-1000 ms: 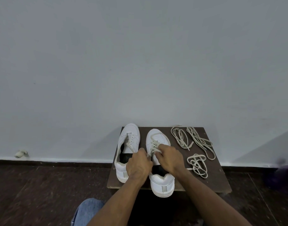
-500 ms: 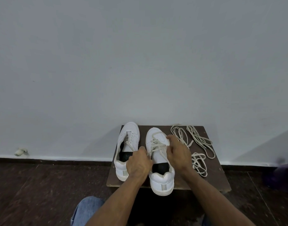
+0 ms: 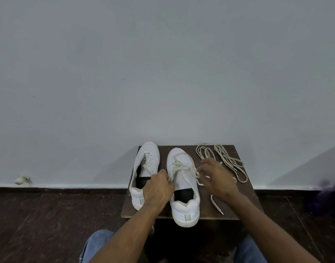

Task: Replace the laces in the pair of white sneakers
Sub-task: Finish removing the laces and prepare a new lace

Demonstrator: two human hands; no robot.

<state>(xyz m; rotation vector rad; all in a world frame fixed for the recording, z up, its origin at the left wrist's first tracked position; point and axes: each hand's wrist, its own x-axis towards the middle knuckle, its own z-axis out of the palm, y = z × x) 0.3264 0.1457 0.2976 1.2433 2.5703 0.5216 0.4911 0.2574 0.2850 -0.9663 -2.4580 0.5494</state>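
Item 1. Left hand (image 3: 158, 188): fingers curled tight, pinching the near-left end of the cream flat lace (image 3: 179, 167) at the collar of the right-hand white low-top sneaker (image 3: 183, 185). Judged purpose: to anchor that end and steady the shoe while the other side is worked.

Item 2. Right hand (image 3: 215, 176): fingers spread and loosely bent just beside the shoe's right flank, over the lace's right-side strand. Whether it nips that strand cannot be told; the fingers are blurred.

Item 3. Lace as above: crossed loosely through the upper eyelets, slack, one tail (image 3: 216, 204) trailing onto the board beside the heel. Judged state: part-way through threading or unthreading; which cannot be told.

Item 4. Left-hand white low-top sneaker (image 3: 144, 168): parallel, just beside the first, toe to the wall, a short run of lace showing at its eyelets. Placed within reach as next in turn.

Item 5. Two loose coils of cream lace (image 3: 222, 161): laid at the far right of the board, apart from the shoes, presumably kept sorted.

Item 6. Dark brown wooden board (image 3: 244, 209): low work surface bearing everything, set against the pale grey wall (image 3: 163, 73), on the dark floor (image 3: 49, 224).
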